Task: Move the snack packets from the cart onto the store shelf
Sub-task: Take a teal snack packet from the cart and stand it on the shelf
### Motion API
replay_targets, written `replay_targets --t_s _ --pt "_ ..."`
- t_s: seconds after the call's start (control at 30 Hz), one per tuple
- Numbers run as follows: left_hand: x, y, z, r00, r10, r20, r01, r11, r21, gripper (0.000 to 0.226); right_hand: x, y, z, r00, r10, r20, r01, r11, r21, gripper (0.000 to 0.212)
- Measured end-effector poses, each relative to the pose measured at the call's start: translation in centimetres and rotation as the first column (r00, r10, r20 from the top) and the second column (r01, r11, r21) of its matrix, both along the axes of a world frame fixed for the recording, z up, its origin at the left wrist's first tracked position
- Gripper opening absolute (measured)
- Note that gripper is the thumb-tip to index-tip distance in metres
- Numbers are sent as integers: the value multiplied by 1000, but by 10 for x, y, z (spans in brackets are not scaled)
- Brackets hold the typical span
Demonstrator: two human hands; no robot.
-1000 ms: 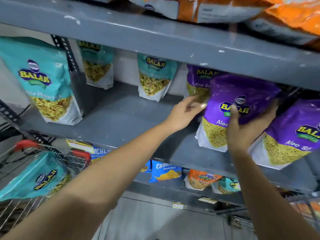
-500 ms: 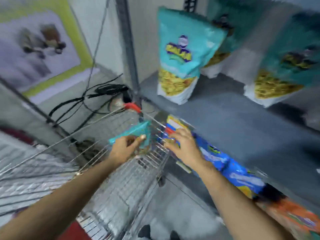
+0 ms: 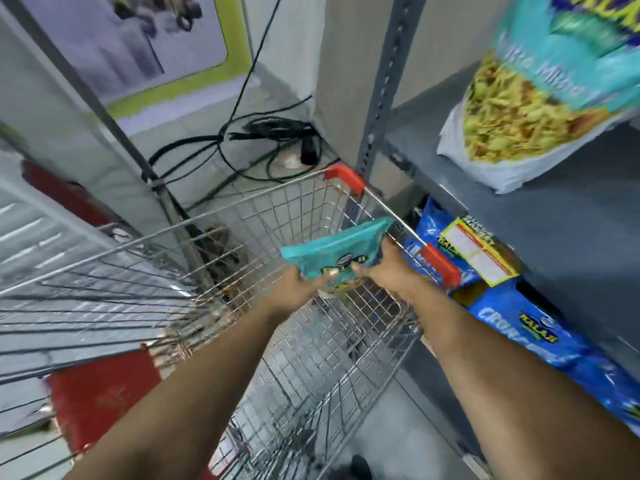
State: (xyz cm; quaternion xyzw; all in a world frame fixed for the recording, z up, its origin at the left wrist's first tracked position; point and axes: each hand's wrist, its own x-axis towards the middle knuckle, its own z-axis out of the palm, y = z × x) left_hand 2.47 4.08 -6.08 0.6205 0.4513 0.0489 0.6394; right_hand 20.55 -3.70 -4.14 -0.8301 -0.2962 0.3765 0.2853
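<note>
A teal snack packet (image 3: 337,249) is held over the far end of the wire cart (image 3: 242,216), tilted with its top pointing away. My left hand (image 3: 294,285) grips its near left corner and my right hand (image 3: 386,268) grips its right side. On the grey shelf (image 3: 554,216) to the right stands another teal packet (image 3: 540,98) showing yellow snack mix. The cart's basket looks bare apart from the packet in my hands.
Blue snack packets (image 3: 519,327) fill the lower shelf under a price label (image 3: 479,252). The shelf's perforated upright (image 3: 384,84) stands just beyond the cart's red corner (image 3: 346,176). Black cables (image 3: 242,140) lie on the floor behind the cart. A red panel (image 3: 104,396) sits at the cart's near left.
The view swung from the purple packets on the shelf down to the cart. Both hands left the shelf, reached into the cart and closed on the teal packet, which is now lifted.
</note>
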Motion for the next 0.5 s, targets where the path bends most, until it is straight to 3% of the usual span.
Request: replay_targets --t_s 0.1,0.23,0.37,0.5 --pt "14 6 5 992 106 71 -113 988 107 36 0 3 -5 997 -22 -67 27 997 67 37" --pt "5 27 35 998 -37 -55 49 968 245 38 -6 4 13 991 5 -130 18 985 173 16" --pt "0 44 92 965 -195 -174 254 853 456 41 -14 4 52 991 -13 -136 61 932 356 27" --pt "2 46 147 974 -206 -90 222 822 524 32 -21 -3 94 983 -85 -160 152 868 472 19"
